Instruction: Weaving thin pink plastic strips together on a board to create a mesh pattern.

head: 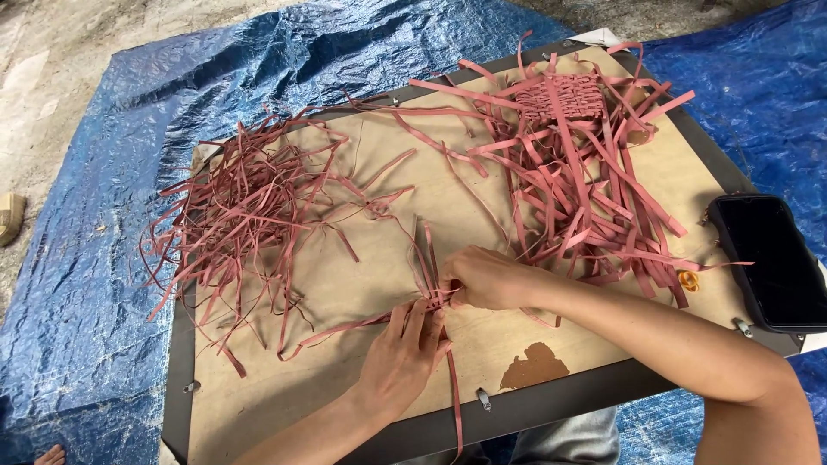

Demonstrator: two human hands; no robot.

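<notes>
Hands: left hand (403, 349) and right hand (487, 277) both pinch crossed strips (431, 275).
Handling: thin, limp, light; likely best gripped at the crossing.

Flat wooden board (370, 267) with dark frame, laid on blue tarp (77, 284) over bare ground. At ten o'clock — tangled heap of thin pink strips (245, 202). At one o'clock — wider pink strips (594, 198) around a small woven patch (568, 96). At three o'clock, black phone (771, 258) on the edge. Small bundle of strips (428, 263) at centre.
</notes>
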